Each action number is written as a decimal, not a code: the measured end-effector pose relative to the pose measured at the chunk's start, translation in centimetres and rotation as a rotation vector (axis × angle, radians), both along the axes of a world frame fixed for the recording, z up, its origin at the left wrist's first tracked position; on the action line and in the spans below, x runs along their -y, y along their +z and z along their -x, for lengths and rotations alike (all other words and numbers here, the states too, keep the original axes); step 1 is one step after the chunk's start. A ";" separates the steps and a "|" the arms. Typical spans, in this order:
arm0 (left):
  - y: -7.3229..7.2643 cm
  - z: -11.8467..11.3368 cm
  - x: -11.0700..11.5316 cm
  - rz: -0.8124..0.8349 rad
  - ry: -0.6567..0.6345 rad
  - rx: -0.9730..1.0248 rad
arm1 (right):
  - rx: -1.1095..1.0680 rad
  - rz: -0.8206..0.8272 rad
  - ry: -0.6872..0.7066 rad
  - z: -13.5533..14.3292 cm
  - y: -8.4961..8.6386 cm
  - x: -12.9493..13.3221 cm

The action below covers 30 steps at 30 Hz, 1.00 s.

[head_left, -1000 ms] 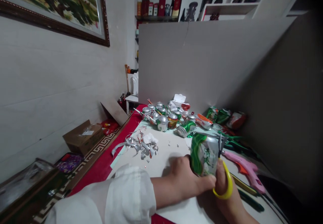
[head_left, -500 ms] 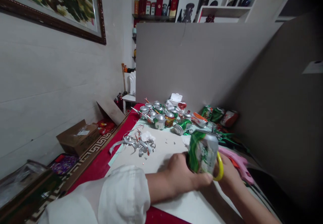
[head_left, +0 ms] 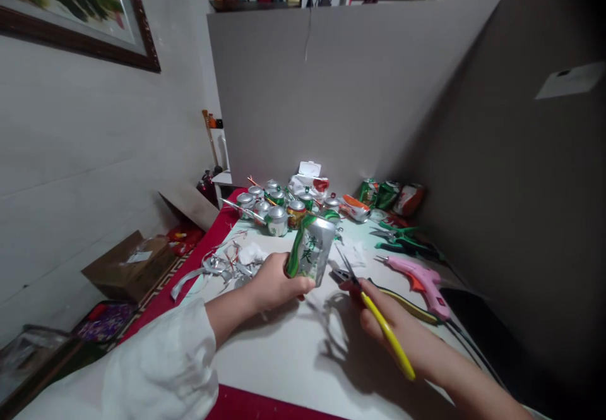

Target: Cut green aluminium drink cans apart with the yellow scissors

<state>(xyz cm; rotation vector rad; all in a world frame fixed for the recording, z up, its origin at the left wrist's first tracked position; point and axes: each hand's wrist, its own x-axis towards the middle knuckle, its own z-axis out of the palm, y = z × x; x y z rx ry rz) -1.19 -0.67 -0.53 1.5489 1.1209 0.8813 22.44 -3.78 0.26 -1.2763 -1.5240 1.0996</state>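
Note:
My left hand is wrapped round a green and silver drink can, holding it tilted above the table with the thumb low on its front. To the right of it, my right hand grips scissors with yellow handles. Their thin blades point up and forward, a little apart from the can. Pliers with yellow and black handles lie on the white board just under and beyond my right hand, partly hidden by it.
Several cut-down cans stand at the back, near a wipes pack. Metal scraps lie left. On the right are a pink glue gun and green-handled tools. Crushed cans lean by the grey panel.
My hands have moved apart. The scissors have come away from the can's right side and turned, blades now forward. The can has shifted left in the picture, and the view has moved too.

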 end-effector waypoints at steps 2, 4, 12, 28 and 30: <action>-0.2 -0.2 -0.4 0.000 -0.003 -0.031 | 0.140 0.012 0.087 -0.2 0.2 0.0; -0.6 -0.2 -0.9 -0.012 0.013 -0.060 | 0.278 0.018 0.158 -0.6 0.1 -0.1; -1.0 0.0 -1.7 -0.193 0.043 -0.255 | 0.572 -0.022 0.227 -1.8 -0.3 0.0; -0.2 -0.5 -0.7 -0.247 0.053 -0.505 | 0.674 0.037 0.382 -2.6 0.2 0.0; -0.2 -0.6 -0.7 -0.249 0.046 -0.506 | 0.711 0.062 0.407 -2.5 0.5 0.0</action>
